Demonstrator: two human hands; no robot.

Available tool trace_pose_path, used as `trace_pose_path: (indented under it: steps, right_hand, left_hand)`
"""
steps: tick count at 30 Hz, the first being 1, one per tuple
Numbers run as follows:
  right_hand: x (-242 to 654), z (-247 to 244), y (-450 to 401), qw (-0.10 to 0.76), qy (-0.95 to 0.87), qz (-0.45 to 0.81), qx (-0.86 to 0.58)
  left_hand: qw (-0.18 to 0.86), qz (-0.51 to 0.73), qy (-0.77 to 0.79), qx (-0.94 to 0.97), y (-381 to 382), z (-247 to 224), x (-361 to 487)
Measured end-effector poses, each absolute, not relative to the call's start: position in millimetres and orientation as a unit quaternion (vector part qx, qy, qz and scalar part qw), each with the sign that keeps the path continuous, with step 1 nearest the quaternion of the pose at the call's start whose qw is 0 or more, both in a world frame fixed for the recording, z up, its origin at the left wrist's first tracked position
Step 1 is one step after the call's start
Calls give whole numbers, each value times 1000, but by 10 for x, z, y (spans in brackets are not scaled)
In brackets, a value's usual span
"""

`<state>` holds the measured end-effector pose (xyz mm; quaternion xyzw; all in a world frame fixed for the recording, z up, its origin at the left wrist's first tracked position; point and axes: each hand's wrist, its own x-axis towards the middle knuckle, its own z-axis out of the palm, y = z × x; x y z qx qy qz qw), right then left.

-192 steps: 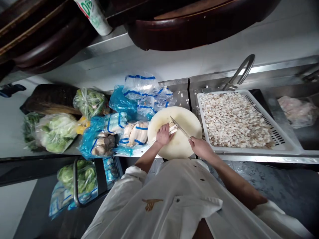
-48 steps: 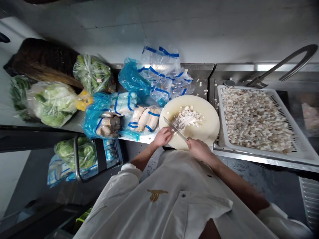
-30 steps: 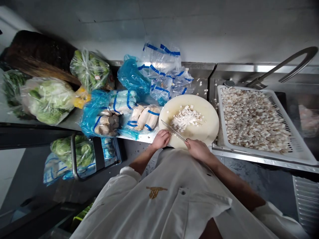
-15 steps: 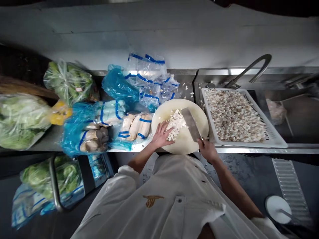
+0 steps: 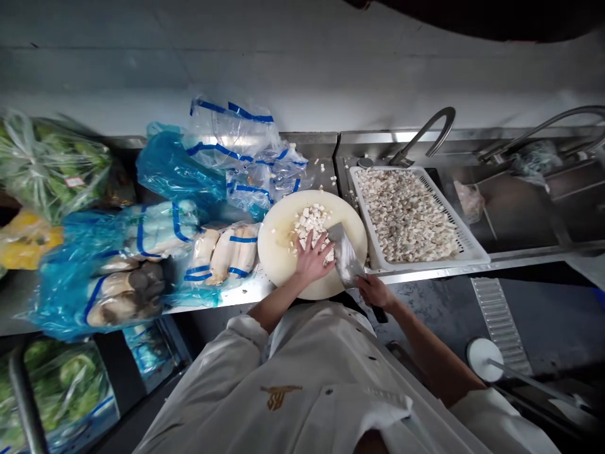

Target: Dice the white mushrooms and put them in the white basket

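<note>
A round, pale cutting board (image 5: pixel 276 252) lies at the counter's front edge with a small heap of diced white mushroom (image 5: pixel 314 217) on it. My left hand (image 5: pixel 312 261) rests over the near side of the heap, its fingers spread. In my right hand (image 5: pixel 375 292) is the dark handle of a cleaver (image 5: pixel 347 257). The wide blade lies over the board's right side, against the near right of the dice and close to my left fingertips. How much dice lies beneath my left palm is hidden.
Right of the board, a white perforated tray (image 5: pixel 472 257) holds many chopped mushroom pieces. Packed whole mushrooms (image 5: pixel 231 255) sit to the left, with blue plastic bags (image 5: pixel 182 167) behind. Bagged greens (image 5: pixel 51 164) stand far left. A curved faucet (image 5: pixel 444 120) rises behind the tray.
The view has swung to the right. My left hand has moved from the heap's left edge onto its near side. The cleaver has come nearer my body, its blade now lying flatter beside the dice.
</note>
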<state>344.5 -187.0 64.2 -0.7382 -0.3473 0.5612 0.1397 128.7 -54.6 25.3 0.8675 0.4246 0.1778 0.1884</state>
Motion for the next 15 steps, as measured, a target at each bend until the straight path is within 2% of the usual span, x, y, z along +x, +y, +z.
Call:
trace_pose_path:
  steps: [3, 6, 10, 15]
  right_hand:
    - [3537, 501, -1826, 169, -255, 698, -647]
    - [3475, 373, -1731, 163, -251, 765, -571]
    - [3592, 362, -1618, 165, -328, 791, -489]
    - [4370, 786, -1685, 193, -343, 801, -451]
  left_hand:
    - [165, 210, 473, 840, -610, 234, 1415]
    - [128, 266, 525, 798, -635, 192, 1488]
    - [76, 337, 539, 769, -673, 269, 1590]
    - [31, 376, 508, 774, -667, 708, 2254]
